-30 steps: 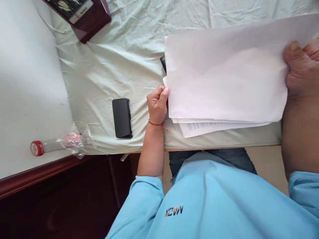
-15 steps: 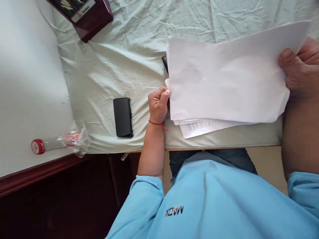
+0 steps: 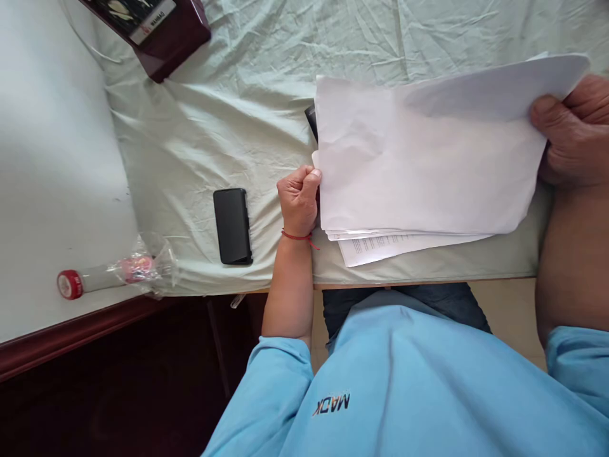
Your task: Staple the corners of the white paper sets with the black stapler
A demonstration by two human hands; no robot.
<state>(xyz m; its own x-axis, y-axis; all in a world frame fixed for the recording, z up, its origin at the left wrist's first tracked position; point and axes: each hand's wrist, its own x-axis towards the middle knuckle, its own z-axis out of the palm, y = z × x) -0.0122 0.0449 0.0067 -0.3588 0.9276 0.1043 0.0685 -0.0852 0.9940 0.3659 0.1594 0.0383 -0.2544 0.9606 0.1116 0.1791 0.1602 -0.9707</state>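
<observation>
Left hand: my left hand is clenched on the left edge of the paper stack, thumb on top at the corner, pinning that side down.
Right hand: my right hand pinches the far right edge of the top sheet and has it raised off the pile.
Top sheet: blank on the side I can see, creased near its left end, its right end curled up in the air while its left end stays with the stack under my left hand.
Paper stack: it lies on the pale green sheet that covers the counter, close to the near edge and right in front of me; a printed page pokes out at the bottom.
Done so far: as I judge it, one sheet is separated and part lifted.
Left to do: that sheet is not yet free of the pile, and several pages lie under it untouched; how many I cannot tell.
Hidden: a dark object peeks out at the stack's upper left corner; I cannot make out what it is.
Nearby: a black phone lies face down just left of my left hand, and a plastic bottle with a red cap lies well apart to the left.
</observation>
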